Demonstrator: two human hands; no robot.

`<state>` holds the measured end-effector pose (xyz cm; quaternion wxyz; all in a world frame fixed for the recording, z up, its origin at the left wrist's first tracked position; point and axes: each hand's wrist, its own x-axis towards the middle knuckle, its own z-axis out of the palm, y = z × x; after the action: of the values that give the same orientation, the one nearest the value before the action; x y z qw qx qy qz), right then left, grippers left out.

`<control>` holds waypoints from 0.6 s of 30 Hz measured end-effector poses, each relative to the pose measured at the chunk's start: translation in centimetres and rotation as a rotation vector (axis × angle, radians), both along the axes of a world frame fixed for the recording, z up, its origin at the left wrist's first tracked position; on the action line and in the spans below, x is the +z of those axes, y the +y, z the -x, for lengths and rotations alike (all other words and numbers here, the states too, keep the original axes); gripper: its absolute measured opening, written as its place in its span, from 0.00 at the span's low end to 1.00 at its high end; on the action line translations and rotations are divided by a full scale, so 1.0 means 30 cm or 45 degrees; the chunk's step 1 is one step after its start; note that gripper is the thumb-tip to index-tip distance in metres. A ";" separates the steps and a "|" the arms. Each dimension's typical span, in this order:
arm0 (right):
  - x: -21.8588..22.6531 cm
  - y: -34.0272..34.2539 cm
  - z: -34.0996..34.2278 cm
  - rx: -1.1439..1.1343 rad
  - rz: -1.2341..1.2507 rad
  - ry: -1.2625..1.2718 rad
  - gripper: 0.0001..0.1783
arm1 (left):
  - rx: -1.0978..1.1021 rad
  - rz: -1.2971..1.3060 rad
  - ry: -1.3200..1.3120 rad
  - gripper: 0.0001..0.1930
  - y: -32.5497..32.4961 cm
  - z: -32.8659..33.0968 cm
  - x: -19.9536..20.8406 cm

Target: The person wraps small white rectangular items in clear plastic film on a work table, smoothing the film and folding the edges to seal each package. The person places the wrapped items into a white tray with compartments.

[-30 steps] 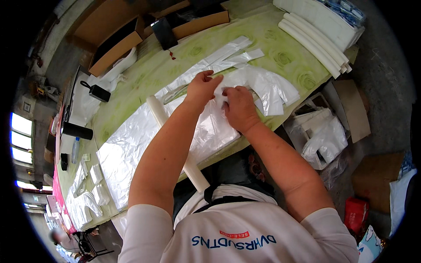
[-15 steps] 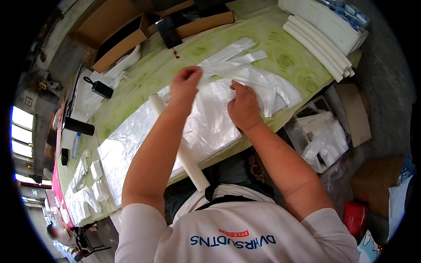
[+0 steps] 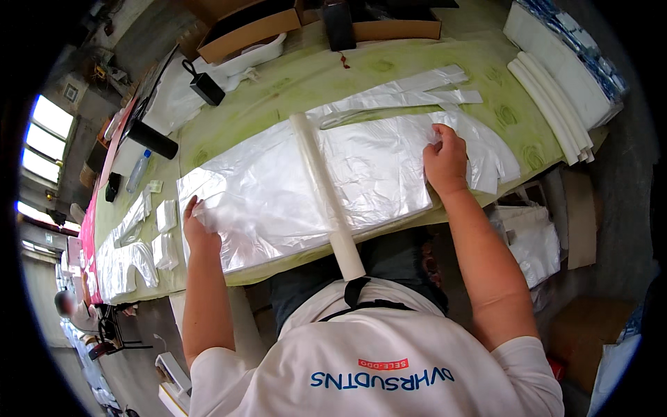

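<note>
A shiny, thin white plastic sheet (image 3: 260,229) lies spread in front of me, seemingly in layers. Long strap-like strips (image 3: 389,92) stick out along its far edge. Across its middle rests a pale, film-covered tube (image 3: 345,254), its near end jutting past the table edge. My left hand (image 3: 201,229) is over the sheet's left end, index finger stretched out; its other fingers and the plastic beside them are blurred. At the right end of the sheet, my right hand (image 3: 446,163) pinches the plastic between thumb and fingers.
The table wears a green floral cover (image 3: 278,87). White rolls (image 3: 552,104) and a white box (image 3: 556,62) stand far right. At the left are a black cylinder (image 3: 151,139), a bottle (image 3: 139,172) and folded white plastic pieces (image 3: 142,267). Cardboard boxes (image 3: 253,31) line the back.
My hands have moved apart: the left toward the sheet's left end, the right toward its right. Bunched plastic now lies flatter, and the whole view has shifted.
</note>
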<state>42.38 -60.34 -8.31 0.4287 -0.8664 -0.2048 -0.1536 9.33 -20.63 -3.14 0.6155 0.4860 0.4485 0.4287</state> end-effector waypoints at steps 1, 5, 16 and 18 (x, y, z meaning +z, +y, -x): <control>-0.007 -0.006 -0.009 0.000 -0.040 -0.010 0.22 | 0.082 -0.097 -0.045 0.14 -0.011 -0.020 0.006; 0.018 -0.037 0.008 -0.015 -0.024 -0.390 0.19 | -0.247 -0.553 -0.150 0.16 -0.216 -0.172 0.046; 0.127 0.110 0.569 0.853 -0.170 -0.040 0.16 | -0.941 -1.289 0.732 0.22 -0.458 -0.344 -0.111; 0.121 0.133 0.592 0.962 -0.169 0.063 0.15 | -0.924 -1.350 0.724 0.26 -0.453 -0.335 -0.112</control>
<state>24.63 -56.35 -4.67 0.5152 -0.7035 -0.4890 0.0233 19.40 -34.21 -6.51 0.2587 0.9328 0.1321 0.2135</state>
